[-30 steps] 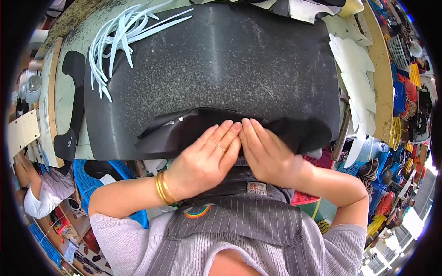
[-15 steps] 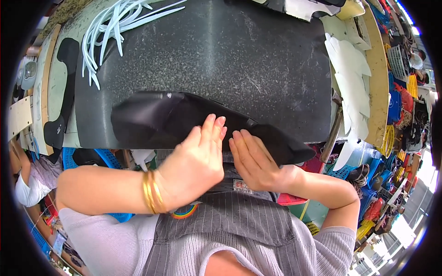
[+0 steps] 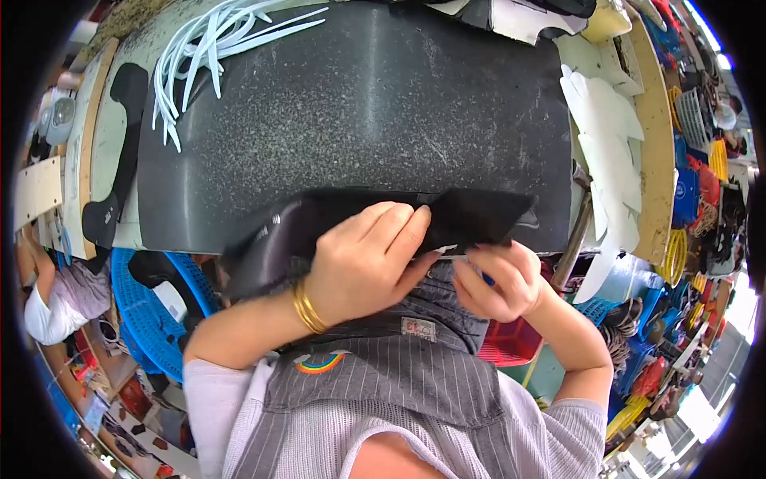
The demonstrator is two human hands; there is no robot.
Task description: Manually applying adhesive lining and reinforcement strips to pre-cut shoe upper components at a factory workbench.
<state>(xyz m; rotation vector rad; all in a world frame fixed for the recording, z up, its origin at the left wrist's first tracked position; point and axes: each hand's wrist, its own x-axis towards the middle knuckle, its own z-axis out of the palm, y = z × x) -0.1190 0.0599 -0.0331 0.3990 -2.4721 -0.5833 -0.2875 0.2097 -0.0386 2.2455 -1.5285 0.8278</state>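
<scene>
A glossy black sheet piece, leather-like (image 3: 479, 215), lies folded along the near edge of the dark work mat (image 3: 359, 120), partly over the edge. My left hand (image 3: 371, 255) is closed on its middle, thumb and fingers pinching the near edge. My right hand (image 3: 507, 279) is closed with bent fingers on the near edge towards the piece's right end. A small whitish sliver (image 3: 445, 249) shows between the hands; what it is I cannot tell. The left end of the piece bends down past the mat edge and is blurred.
Pale blue strips (image 3: 211, 48) lie at the mat's far left. A hammer (image 3: 576, 231) and white cut sheets (image 3: 602, 136) lie along the right side. A black cut piece (image 3: 128, 120) rests at the left. Below stand a blue basket (image 3: 152, 319) and a red basket (image 3: 511, 343).
My flat, outstretched hands have closed on the black piece's near edge. Its right end has risen and folded over, and the right hand has moved right and slightly down.
</scene>
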